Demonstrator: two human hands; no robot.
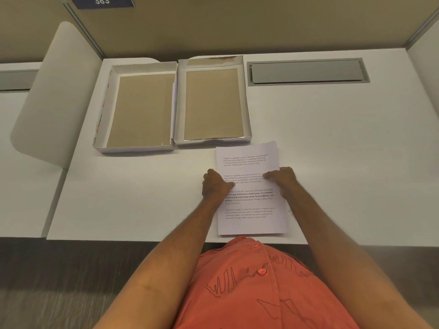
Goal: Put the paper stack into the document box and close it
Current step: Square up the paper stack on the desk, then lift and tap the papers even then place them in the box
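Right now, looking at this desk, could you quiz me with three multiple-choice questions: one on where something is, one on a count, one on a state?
1. Where does the paper stack lie?
A. inside a tray
B. on the desk near its front edge
C. on the floor

2. How many open box halves sit side by side?
A. one
B. two
C. four

3. What are the left hand and right hand doing?
A. gripping the stack's two side edges
B. resting in the lap
C. closing the lid

Answers: 1 B, the sheets lie on the white desk. 2 B, two brown-bottomed halves show. 3 A, one hand holds each side.
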